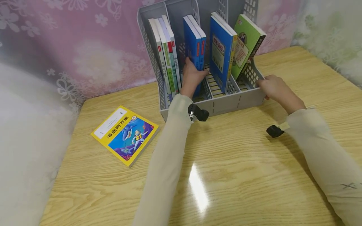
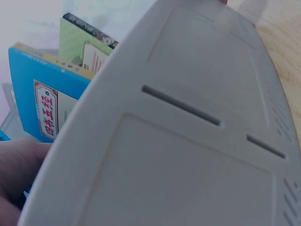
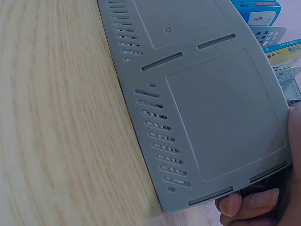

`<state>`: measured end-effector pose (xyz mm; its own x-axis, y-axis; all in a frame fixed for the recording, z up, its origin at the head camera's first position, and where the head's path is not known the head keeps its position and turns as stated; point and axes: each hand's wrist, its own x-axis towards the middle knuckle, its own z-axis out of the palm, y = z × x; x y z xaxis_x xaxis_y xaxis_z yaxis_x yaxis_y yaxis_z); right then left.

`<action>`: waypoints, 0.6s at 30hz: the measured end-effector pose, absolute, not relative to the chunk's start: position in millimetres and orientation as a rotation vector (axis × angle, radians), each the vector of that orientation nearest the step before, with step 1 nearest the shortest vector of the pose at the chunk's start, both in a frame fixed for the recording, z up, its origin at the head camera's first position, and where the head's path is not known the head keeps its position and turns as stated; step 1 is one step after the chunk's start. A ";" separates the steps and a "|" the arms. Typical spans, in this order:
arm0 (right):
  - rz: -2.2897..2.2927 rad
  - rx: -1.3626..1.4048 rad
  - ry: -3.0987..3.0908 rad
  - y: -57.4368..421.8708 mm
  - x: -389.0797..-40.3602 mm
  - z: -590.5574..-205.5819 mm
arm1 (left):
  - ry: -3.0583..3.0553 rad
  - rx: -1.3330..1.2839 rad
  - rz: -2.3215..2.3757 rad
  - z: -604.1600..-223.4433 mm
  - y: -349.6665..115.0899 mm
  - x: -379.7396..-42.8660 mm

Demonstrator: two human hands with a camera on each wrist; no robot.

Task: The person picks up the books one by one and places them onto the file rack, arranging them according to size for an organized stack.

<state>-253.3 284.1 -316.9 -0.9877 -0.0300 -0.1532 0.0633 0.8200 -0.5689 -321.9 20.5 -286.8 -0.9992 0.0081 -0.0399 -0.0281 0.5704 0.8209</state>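
A grey desktop file rack [image 1: 226, 103] stands on the table with books upright in its compartments. My left hand [image 1: 192, 77] reaches over its front edge and grips the pair of blue books [image 1: 193, 40] in the second compartment, fingers on their left side and thumb on the right. My right hand [image 1: 275, 89] holds the rack's front right corner; in the right wrist view its curled fingers [image 3: 251, 205] show at the rack's end. Several thin books [image 1: 169, 62] fill the leftmost compartment. Another blue book [image 1: 222, 53] and a leaning green book [image 1: 247, 44] stand farther right.
A yellow book [image 1: 124, 135] with a shark and diver on its cover lies flat on the wooden table [image 1: 226, 175], left of the rack. Behind the table hangs a pink flowered cloth [image 1: 96, 47]. The rack's front wall [image 2: 188, 141] covers most of the left wrist view.
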 end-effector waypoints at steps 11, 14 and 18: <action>-0.894 0.020 2.857 281.0 -252.4 -318.3 | 2.803 0.013 1.183 -288.8 15.3 -306.4; -0.887 0.020 2.858 283.1 -252.2 -318.1 | 2.804 0.093 1.037 -287.0 11.9 -295.8; -0.892 0.014 2.867 283.5 -252.1 -316.7 | 2.846 0.226 1.028 -285.5 2.2 -273.8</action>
